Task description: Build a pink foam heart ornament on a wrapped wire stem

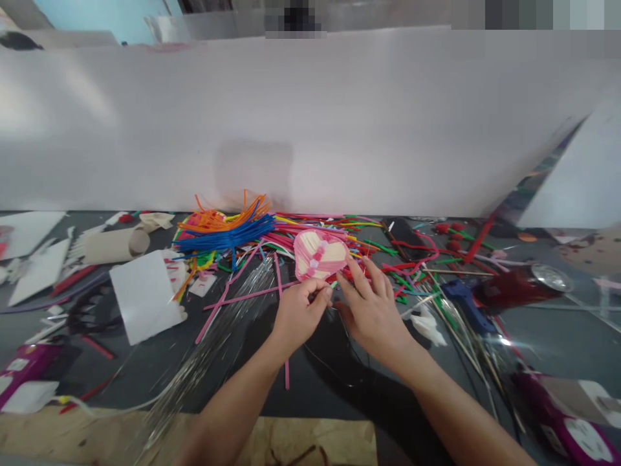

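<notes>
Left of the heart (320, 254) on the desk (121, 366) lie a cardboard tube (116, 244), a white paper (145, 296) and blue pipe cleaners (228, 238). Just below the heart, the left hand (301, 315) pinches its lower edge with curled fingers. The right hand (374, 312), fingers loosely spread, touches its right edge. A glue gun (463, 298) lies right of the heart.

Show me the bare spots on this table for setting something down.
Bare table lies between the white sheet and the silver wires; another grey patch lies in front of the red jar. The pipe cleaner pile beyond the heart piece is crowded.
</notes>
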`<state>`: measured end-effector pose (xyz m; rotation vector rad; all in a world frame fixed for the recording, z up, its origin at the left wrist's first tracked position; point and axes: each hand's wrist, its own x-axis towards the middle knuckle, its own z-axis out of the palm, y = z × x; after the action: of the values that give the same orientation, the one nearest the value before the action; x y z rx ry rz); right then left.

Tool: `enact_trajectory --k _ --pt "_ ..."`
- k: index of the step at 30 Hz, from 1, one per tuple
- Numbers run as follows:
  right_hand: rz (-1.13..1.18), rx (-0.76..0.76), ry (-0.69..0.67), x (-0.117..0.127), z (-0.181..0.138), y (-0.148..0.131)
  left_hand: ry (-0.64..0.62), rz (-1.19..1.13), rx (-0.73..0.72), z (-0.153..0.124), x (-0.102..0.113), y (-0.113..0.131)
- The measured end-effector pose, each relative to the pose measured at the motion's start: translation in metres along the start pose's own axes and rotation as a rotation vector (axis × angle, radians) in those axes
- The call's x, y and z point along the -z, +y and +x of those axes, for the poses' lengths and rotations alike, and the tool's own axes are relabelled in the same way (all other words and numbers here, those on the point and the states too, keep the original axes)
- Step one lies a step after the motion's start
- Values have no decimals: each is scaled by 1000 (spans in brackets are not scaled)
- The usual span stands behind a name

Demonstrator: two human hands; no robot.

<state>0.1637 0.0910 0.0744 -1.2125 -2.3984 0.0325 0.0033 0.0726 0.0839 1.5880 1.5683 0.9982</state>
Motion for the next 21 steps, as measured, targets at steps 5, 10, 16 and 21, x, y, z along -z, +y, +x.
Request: enact_trajectory --k 5,10,16,21 --pt "77 -37 9 -1 3 4 -4 23 -15 -1 0 1" --pt "140 13 -15 10 2 1 54 164 -32 4 8 -2" --pt "237 100 -44 33 -1 -3 -3 258 -72 8 10 -5" --pt "390 105 22 37 2 1 -36 325 -129 7 4 -6"
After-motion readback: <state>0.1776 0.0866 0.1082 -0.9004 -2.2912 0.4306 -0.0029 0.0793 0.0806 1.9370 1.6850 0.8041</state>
